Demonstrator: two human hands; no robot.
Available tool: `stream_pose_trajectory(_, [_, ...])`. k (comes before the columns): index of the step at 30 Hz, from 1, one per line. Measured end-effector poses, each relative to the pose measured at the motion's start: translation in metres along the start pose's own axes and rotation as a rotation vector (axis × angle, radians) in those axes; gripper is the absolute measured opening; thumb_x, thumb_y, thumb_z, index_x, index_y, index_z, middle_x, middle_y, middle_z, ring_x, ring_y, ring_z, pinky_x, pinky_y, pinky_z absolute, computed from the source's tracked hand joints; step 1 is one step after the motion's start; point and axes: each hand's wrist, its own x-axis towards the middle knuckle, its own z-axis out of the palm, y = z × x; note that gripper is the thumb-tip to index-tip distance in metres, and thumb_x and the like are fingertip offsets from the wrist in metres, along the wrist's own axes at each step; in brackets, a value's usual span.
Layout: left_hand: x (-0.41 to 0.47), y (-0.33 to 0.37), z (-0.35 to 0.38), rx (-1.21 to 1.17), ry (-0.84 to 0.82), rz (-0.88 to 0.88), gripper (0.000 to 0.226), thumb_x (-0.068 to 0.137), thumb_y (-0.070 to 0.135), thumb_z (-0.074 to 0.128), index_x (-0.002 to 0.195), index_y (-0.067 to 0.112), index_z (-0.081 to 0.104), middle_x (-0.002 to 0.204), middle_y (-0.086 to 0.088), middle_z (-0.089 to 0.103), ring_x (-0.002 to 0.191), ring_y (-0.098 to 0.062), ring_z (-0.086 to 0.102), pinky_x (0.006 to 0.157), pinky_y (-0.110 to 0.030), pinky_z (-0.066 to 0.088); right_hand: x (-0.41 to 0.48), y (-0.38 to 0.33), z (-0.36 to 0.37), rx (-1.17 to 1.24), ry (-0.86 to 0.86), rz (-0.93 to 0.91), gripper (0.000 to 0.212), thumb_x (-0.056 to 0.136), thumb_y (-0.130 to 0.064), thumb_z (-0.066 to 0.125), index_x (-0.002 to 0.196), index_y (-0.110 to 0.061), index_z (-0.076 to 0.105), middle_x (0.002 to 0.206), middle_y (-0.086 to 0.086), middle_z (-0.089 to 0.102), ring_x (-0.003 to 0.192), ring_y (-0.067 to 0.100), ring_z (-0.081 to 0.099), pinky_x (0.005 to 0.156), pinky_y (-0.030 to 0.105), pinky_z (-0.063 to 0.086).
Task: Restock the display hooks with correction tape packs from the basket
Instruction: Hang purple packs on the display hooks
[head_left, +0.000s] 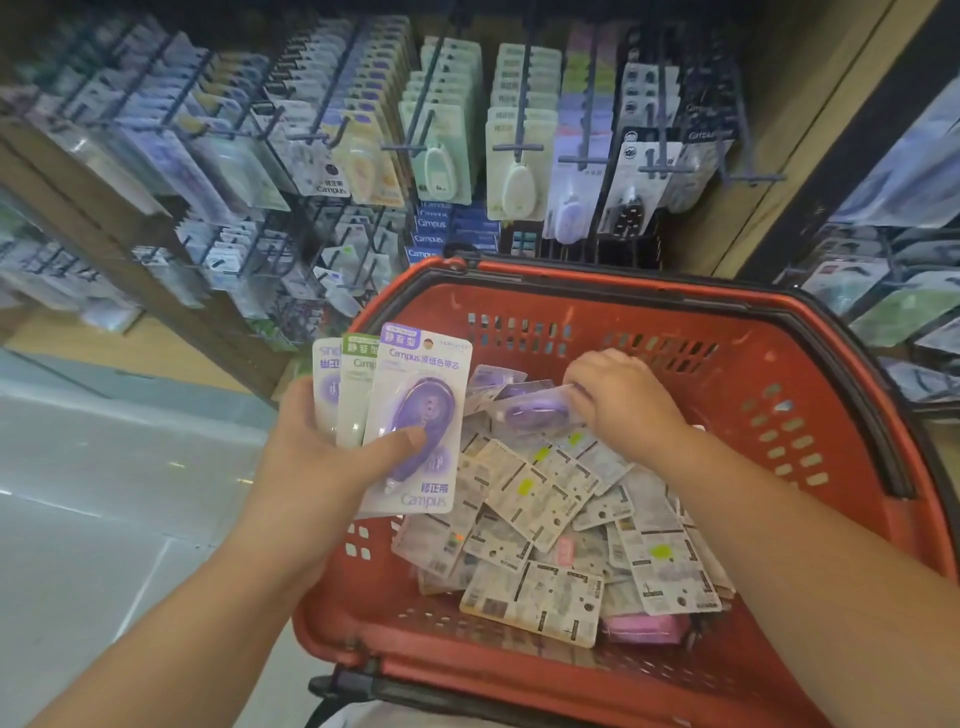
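Note:
A red basket sits below me, filled with several correction tape packs, most lying face down. My left hand holds a fan of three packs upright over the basket's left rim, thumb pressed on the front purple one. My right hand reaches into the basket and pinches a purple pack at the top of the pile. Display hooks hang above, carrying rows of green, purple and black packs.
A wooden shelf post stands right of the hook panel, with more hanging goods at far right. Lower hooks and blue boxes lie behind the basket. Grey tiled floor spreads to the left.

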Motion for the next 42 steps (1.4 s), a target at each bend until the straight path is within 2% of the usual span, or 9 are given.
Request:
stream_pose_trajectory(6, [0.007, 0.000, 0.012, 0.021, -0.009, 0.024, 0.072, 0.054, 0.024, 0.093, 0.117, 0.031, 0.059, 0.108, 0.008, 0.079, 0.099, -0.018, 0.078, 0.090, -0.054, 0.062, -0.027, -0.029, -0.074, 0.567, 0.180, 0.086, 0.015, 0.098, -0.016, 0.064, 0.086, -0.024, 0.061, 0.079, -0.008, 0.067, 0.073, 0.008, 0.062, 0.070, 0.027, 0.047])
stream_pose_trajectory(11, [0.009, -0.001, 0.031, 0.002, -0.059, 0.012, 0.073, 0.053, 0.025, 0.091, 0.120, 0.024, 0.062, 0.108, 0.004, 0.079, 0.100, -0.018, 0.077, 0.079, -0.037, 0.062, -0.045, -0.051, -0.127, 0.885, 0.069, 0.035, 0.018, 0.095, -0.011, 0.070, 0.079, -0.020, 0.068, 0.071, -0.015, 0.066, 0.065, -0.001, 0.057, 0.066, 0.015, 0.044])
stream_pose_trajectory(18, [-0.010, -0.007, 0.050, -0.117, -0.312, -0.045, 0.088, 0.047, 0.034, 0.085, 0.127, 0.010, 0.059, 0.104, -0.007, 0.077, 0.076, -0.012, 0.073, 0.061, -0.024, 0.055, -0.045, -0.076, -0.102, 0.927, 0.112, 0.121, 0.020, 0.096, -0.020, 0.071, 0.079, -0.017, 0.060, 0.075, -0.014, 0.061, 0.071, 0.001, 0.052, 0.072, 0.027, 0.042])
stream_pose_trajectory(22, [-0.015, -0.006, 0.043, -0.140, -0.462, -0.052, 0.083, 0.055, 0.031, 0.088, 0.131, 0.012, 0.059, 0.119, -0.011, 0.077, 0.097, -0.019, 0.077, 0.070, -0.027, 0.059, -0.042, -0.093, -0.100, 0.919, 0.164, 0.098, 0.026, 0.090, -0.020, 0.078, 0.079, -0.011, 0.056, 0.075, -0.004, 0.064, 0.071, 0.004, 0.056, 0.073, 0.030, 0.044])
stream_pose_trajectory(24, [-0.021, 0.000, 0.041, -0.108, -0.556, -0.029, 0.069, 0.064, 0.016, 0.086, 0.128, 0.010, 0.063, 0.103, -0.007, 0.079, 0.080, -0.015, 0.076, 0.057, -0.019, 0.055, -0.040, -0.108, -0.097, 0.860, 0.193, 0.077, 0.029, 0.087, -0.023, 0.080, 0.078, -0.013, 0.055, 0.078, 0.005, 0.065, 0.073, 0.014, 0.059, 0.074, 0.036, 0.047])
stream_pose_trajectory(27, [-0.026, 0.004, 0.039, -0.090, -0.503, -0.020, 0.057, 0.067, 0.004, 0.076, 0.123, 0.005, 0.066, 0.085, -0.007, 0.077, 0.056, -0.010, 0.069, 0.041, -0.014, 0.046, -0.032, -0.126, -0.089, 0.884, 0.181, 0.044, 0.028, 0.087, -0.025, 0.081, 0.080, -0.016, 0.055, 0.079, 0.005, 0.062, 0.074, 0.020, 0.059, 0.074, 0.034, 0.048])
stream_pose_trajectory(31, [-0.017, 0.007, 0.020, -0.112, -0.288, 0.052, 0.071, 0.056, 0.013, 0.088, 0.123, 0.009, 0.068, 0.088, -0.007, 0.079, 0.063, -0.015, 0.074, 0.046, -0.023, 0.054, -0.012, -0.108, -0.074, 1.099, 0.090, 0.247, 0.012, 0.102, -0.034, 0.060, 0.096, -0.024, 0.059, 0.092, -0.009, 0.070, 0.081, 0.009, 0.067, 0.076, 0.034, 0.053])
stream_pose_trajectory(36, [-0.006, 0.024, -0.013, -0.130, -0.133, 0.105, 0.057, 0.062, 0.002, 0.082, 0.116, 0.015, 0.070, 0.092, -0.003, 0.081, 0.073, -0.017, 0.078, 0.051, -0.026, 0.057, 0.013, -0.037, -0.014, 0.455, -0.171, 0.362, 0.039, 0.097, -0.040, 0.068, 0.132, -0.028, 0.058, 0.139, -0.004, 0.056, 0.125, 0.020, 0.056, 0.095, 0.035, 0.049])
stream_pose_trajectory(42, [0.001, 0.024, -0.028, -0.064, -0.123, 0.086, 0.067, 0.054, -0.002, 0.089, 0.115, 0.021, 0.071, 0.097, -0.001, 0.082, 0.080, -0.017, 0.079, 0.056, -0.025, 0.058, 0.037, -0.027, 0.038, -0.031, -0.283, 0.257, 0.052, 0.093, -0.029, 0.068, 0.142, -0.029, 0.052, 0.137, 0.003, 0.058, 0.125, 0.032, 0.053, 0.097, 0.043, 0.048])
